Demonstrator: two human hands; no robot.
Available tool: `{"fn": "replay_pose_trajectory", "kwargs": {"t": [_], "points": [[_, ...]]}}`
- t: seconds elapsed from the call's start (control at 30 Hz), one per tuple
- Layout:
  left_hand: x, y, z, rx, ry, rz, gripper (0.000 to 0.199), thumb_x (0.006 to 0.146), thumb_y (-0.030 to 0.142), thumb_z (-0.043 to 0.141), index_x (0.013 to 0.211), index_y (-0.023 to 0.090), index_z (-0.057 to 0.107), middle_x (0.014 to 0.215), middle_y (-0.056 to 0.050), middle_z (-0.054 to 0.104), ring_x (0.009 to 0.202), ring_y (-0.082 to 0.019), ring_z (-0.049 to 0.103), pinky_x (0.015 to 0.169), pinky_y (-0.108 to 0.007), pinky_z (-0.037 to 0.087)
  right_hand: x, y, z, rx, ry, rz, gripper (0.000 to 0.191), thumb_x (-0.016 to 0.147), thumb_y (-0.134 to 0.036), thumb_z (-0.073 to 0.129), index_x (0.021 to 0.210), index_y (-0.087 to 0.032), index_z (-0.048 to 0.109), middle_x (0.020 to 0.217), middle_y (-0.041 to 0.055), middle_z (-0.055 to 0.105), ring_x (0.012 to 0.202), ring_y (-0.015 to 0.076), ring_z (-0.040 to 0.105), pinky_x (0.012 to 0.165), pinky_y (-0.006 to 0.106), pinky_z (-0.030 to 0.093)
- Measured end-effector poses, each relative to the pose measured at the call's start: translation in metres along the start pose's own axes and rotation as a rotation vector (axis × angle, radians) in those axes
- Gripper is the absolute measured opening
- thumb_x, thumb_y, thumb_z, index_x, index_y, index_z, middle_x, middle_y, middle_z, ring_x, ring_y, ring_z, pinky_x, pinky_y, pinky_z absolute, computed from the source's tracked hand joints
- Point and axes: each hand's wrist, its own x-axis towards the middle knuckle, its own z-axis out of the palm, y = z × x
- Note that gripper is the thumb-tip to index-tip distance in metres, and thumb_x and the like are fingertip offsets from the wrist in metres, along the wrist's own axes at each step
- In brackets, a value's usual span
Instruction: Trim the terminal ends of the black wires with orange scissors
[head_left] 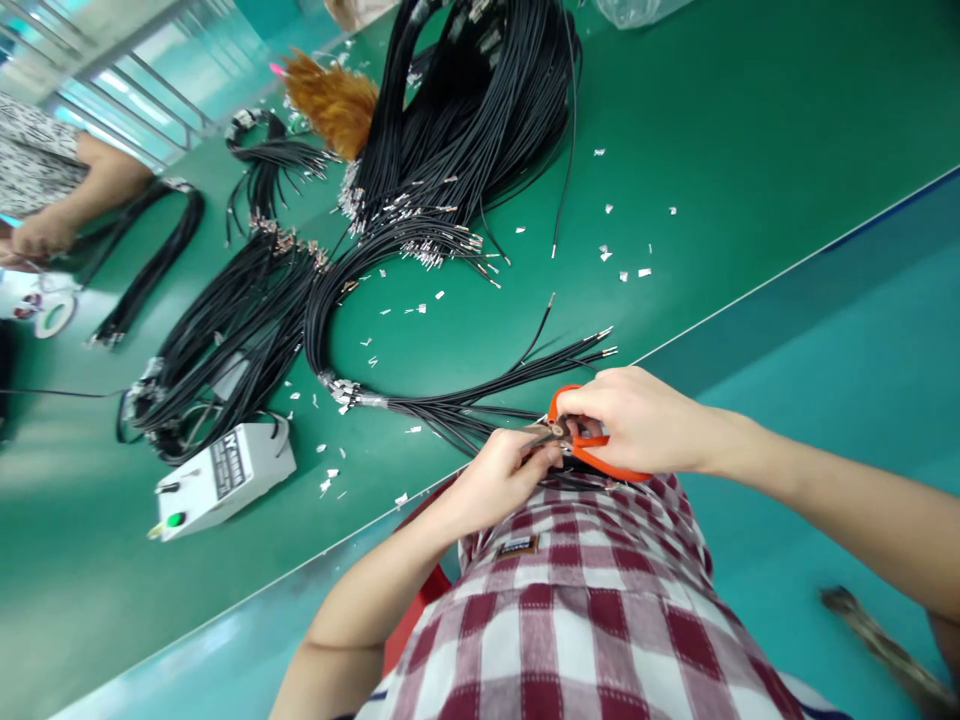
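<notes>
Red-handled scissors (611, 468) are in my right hand (637, 415), its fingers wrapped round the loops. Their blades point left, toward my left hand (504, 472), whose fingers are pressed together on black cables (574, 482) near the table's front edge. The cable ends there are partly hidden by both hands and the scissors. A bundle of thin black cables with metal tips (480, 392) curves over the green table just beyond my hands. White tape or labels (346, 392) wrap this bundle at its bend.
A large cable pile (495, 110), more bundles (232, 310) and a brown feathery thing (330, 100) lie farther back. A white box with a green button (229, 480) sits at left. White scraps (605, 253) dot the table (750, 130). Another person's hand (43, 235) is at far left.
</notes>
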Motion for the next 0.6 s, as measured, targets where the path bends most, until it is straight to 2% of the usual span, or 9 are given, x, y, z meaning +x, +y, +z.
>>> {"fn": "replay_pose_trajectory", "kwargs": {"t": [0.17, 0.23, 0.3, 0.4, 0.47, 0.53, 0.6], "points": [[0.000, -0.003, -0.001, -0.018, -0.101, -0.002, 0.020, 0.092, 0.019, 0.046, 0.073, 0.017, 0.054, 0.068, 0.002, 0.049, 0.063, -0.012, 0.040, 0.062, -0.023, 0.035, 0.005, -0.004, -0.002, -0.095, -0.079, -0.170, 0.011, 0.082, -0.019, 0.054, 0.073, -0.020, 0.060, 0.064, 0.0007, 0.063, 0.053, 0.0126, 0.043, 0.057, 0.029, 0.022], [-0.002, -0.003, -0.003, 0.015, -0.118, 0.006, 0.021, 0.092, 0.021, 0.047, 0.074, 0.016, 0.056, 0.068, 0.002, 0.050, 0.063, -0.012, 0.041, 0.062, -0.023, 0.036, 0.007, 0.000, -0.001, 0.001, -0.121, -0.148, 0.010, 0.081, -0.018, 0.055, 0.072, -0.020, 0.059, 0.062, -0.0003, 0.061, 0.052, 0.0118, 0.042, 0.056, 0.029, 0.023], [-0.005, -0.003, -0.004, 0.035, -0.101, 0.016, 0.022, 0.094, 0.025, 0.050, 0.076, 0.016, 0.059, 0.067, 0.001, 0.052, 0.062, -0.012, 0.043, 0.061, -0.023, 0.035, 0.008, 0.008, 0.004, 0.287, -0.178, -0.033, 0.006, 0.077, -0.018, 0.059, 0.072, -0.020, 0.057, 0.061, -0.0027, 0.058, 0.053, 0.0109, 0.043, 0.054, 0.026, 0.025], [-0.010, -0.006, -0.001, 0.026, -0.003, 0.055, 0.019, 0.094, 0.029, 0.054, 0.082, 0.017, 0.062, 0.068, 0.000, 0.059, 0.060, -0.012, 0.048, 0.059, -0.022, 0.036, 0.005, 0.020, 0.026, 0.957, -0.249, 0.202, 0.016, 0.069, -0.022, 0.067, 0.073, -0.020, 0.052, 0.065, -0.0045, 0.059, 0.055, 0.0101, 0.047, 0.053, 0.024, 0.032], [-0.013, -0.010, 0.006, 0.056, 0.115, 0.136, 0.014, 0.094, 0.026, 0.055, 0.086, 0.017, 0.064, 0.073, -0.002, 0.065, 0.063, -0.012, 0.054, 0.061, -0.023, 0.040, -0.001, 0.022, 0.047, 1.349, -0.201, 0.326, 0.024, 0.064, -0.022, 0.070, 0.073, -0.021, 0.048, 0.064, -0.0058, 0.057, 0.056, 0.0097, 0.048, 0.056, 0.023, 0.035], [-0.012, -0.016, 0.015, 0.146, 0.251, 0.212, 0.011, 0.093, 0.022, 0.056, 0.089, 0.019, 0.065, 0.079, -0.005, 0.069, 0.068, -0.014, 0.060, 0.066, -0.024, 0.044, -0.009, 0.018, 0.066, 1.598, -0.135, 0.431, 0.029, 0.062, -0.023, 0.074, 0.076, -0.021, 0.048, 0.063, -0.0072, 0.054, 0.055, 0.0092, 0.048, 0.055, 0.023, 0.034], [-0.009, -0.020, 0.025, 0.225, 0.392, 0.231, 0.011, 0.093, 0.022, 0.056, 0.089, 0.019, 0.066, 0.081, -0.006, 0.070, 0.072, -0.016, 0.062, 0.071, -0.027, 0.046, -0.019, 0.013, 0.075, 1.698, -0.089, 0.408, 0.032, 0.063, -0.023, 0.076, 0.078, -0.021, 0.048, 0.062, -0.0070, 0.052, 0.055, 0.0088, 0.045, 0.054, 0.022, 0.032]]}}
